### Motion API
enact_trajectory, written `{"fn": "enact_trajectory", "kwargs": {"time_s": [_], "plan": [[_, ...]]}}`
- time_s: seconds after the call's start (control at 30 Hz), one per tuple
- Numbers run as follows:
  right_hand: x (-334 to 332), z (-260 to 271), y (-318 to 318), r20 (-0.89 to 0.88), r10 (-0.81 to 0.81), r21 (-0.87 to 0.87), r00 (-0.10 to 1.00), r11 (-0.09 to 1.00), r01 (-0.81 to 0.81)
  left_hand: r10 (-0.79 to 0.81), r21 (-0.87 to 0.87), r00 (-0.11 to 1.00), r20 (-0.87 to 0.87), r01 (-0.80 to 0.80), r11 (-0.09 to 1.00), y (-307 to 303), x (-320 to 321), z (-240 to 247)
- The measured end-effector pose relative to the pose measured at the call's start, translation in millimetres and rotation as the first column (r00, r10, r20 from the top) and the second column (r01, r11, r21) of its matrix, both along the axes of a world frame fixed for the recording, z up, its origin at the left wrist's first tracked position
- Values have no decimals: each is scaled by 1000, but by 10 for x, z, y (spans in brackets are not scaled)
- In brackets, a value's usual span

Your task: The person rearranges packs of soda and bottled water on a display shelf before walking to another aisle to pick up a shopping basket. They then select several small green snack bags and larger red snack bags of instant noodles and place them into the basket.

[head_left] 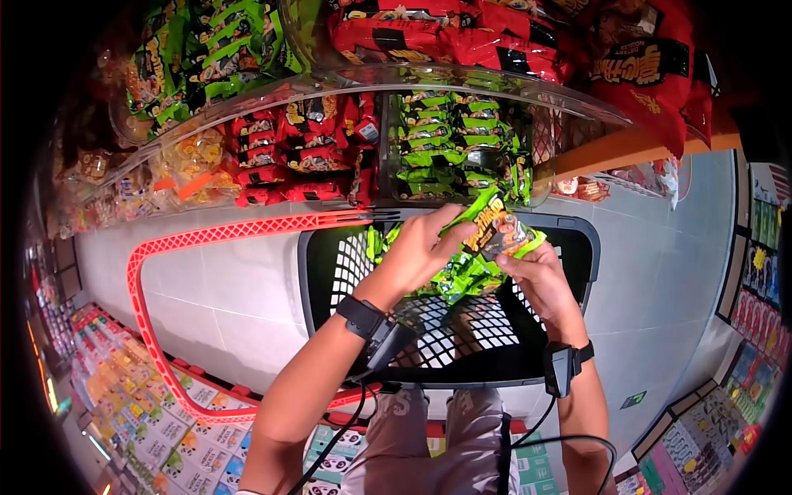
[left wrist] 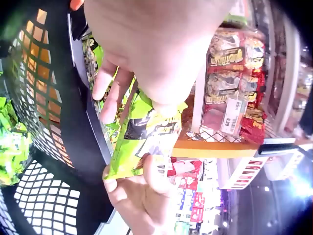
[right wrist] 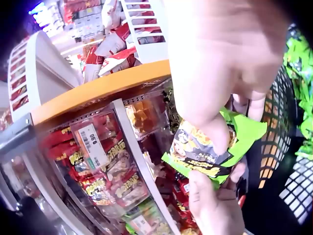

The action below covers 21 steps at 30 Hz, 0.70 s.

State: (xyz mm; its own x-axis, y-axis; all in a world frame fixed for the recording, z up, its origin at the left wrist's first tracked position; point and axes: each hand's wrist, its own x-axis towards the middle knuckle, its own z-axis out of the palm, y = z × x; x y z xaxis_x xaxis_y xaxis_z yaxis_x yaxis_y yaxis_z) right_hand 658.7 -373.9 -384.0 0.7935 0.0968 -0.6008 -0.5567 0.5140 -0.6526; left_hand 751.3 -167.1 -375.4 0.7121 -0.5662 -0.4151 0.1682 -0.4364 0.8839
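Observation:
Between both hands, above the basket, is a green and black snack packet (head_left: pixel 497 231) with yellow lettering and a food picture. My left hand (head_left: pixel 419 249) pinches one end of it, thumb on the printed face. At the opposite end my right hand (head_left: pixel 540 279) grips the packet, its thumb on the front. Both wrist views show the packet held by its two ends, fingers behind it. Below, more green packets (head_left: pixel 462 280) lie in the black shopping basket (head_left: pixel 520 338).
Clear shelf bins ahead hold green packets (head_left: pixel 462 136) and red packets (head_left: pixel 301 144). A red basket handle (head_left: pixel 144 313) extends left over the tiled floor. An orange shelf edge (right wrist: pixel 105 88) juts out at the right. Cables hang from both wrists.

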Motion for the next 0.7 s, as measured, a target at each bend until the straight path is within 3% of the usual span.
{"fn": "enact_trajectory", "kwargs": {"time_s": [0.07, 0.13, 0.17, 0.23, 0.27, 0.3, 0.37, 0.4, 0.5, 0.57, 0.63, 0.67, 0.7], "plan": [[-19, 3, -12, 32, 62, -138, 998, 989, -57, 2, -87, 1000, 11, -1, 996, 36, -16, -198], [-4, 6, -40, 50, 119, -237, 992, 966, -104, 54, -191, 985, -165, -85, 978, 61, -30, -329], [-2, 3, -34, 72, 102, -258, 992, 963, -81, 83, -232, 928, -363, -176, 957, 90, 0, -342], [71, -49, -34, 124, 81, -308, 989, 951, -39, 90, -256, 940, -328, -180, 950, 104, 31, -318], [100, -156, -106, 78, 226, -534, 971, 832, -151, 123, -268, 959, -254, -192, 944, 82, 18, -343], [71, -224, -163, 121, 212, -568, 970, 816, -107, 134, -261, 984, -118, -161, 952, 94, 46, -433], [152, -145, -145, 162, 113, -530, 980, 848, -10, 139, -334, 990, -24, -140, 932, 86, 188, -391], [166, -162, -185, 84, 144, -592, 986, 803, -67, 129, -255, 991, 27, -119, 960, 72, 188, -356], [338, -34, -204, 58, 259, -772, 964, 624, -121, 309, -259, 920, 243, -245, 934, -145, 147, -349], [453, -132, -196, 130, 201, -809, 971, 588, -13, 290, -162, 898, 331, -249, 955, -214, 206, -316], [618, -223, -190, 226, 149, -831, 963, 545, 111, 174, -13, 884, 434, -187, 982, -276, 366, -341], [715, -291, -227, 293, 213, -852, 932, 500, 153, 198, -61, 871, 450, -191, 980, -310, 448, -379], [771, -342, -264, 245, 197, -852, 949, 512, 113, 193, -1, 858, 475, -219, 976, -341, 526, -486]]}}
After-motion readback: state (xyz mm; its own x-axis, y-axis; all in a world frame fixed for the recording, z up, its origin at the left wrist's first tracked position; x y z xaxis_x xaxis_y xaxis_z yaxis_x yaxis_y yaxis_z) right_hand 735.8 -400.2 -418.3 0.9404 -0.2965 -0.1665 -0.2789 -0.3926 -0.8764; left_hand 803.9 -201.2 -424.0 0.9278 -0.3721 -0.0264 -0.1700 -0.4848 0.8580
